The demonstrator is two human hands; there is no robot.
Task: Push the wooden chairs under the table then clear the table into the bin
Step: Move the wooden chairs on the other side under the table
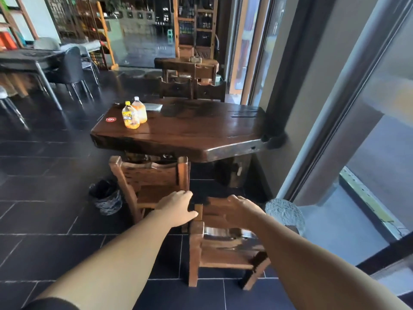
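A dark wooden table (201,130) stands ahead against the window wall. Two orange drink bottles (130,116) and a grey flat packet (153,106) sit at its far left end. A wooden chair (149,175) stands at the table's near edge, partly under it. A second wooden chair (223,247) stands nearer to me, away from the table. My right hand (240,209) grips the top of this near chair's backrest. My left hand (178,208) hovers at the backrest's left post with fingers apart, holding nothing. A dark bin (106,196) sits on the floor left of the chairs.
Two more wooden chairs (192,89) stand tucked in at the table's far side. A round stone stool (285,214) is right of the near chair, beside the window frame. Grey chairs and a metal-legged table (33,61) fill the left. Dark tiled floor lies around me.
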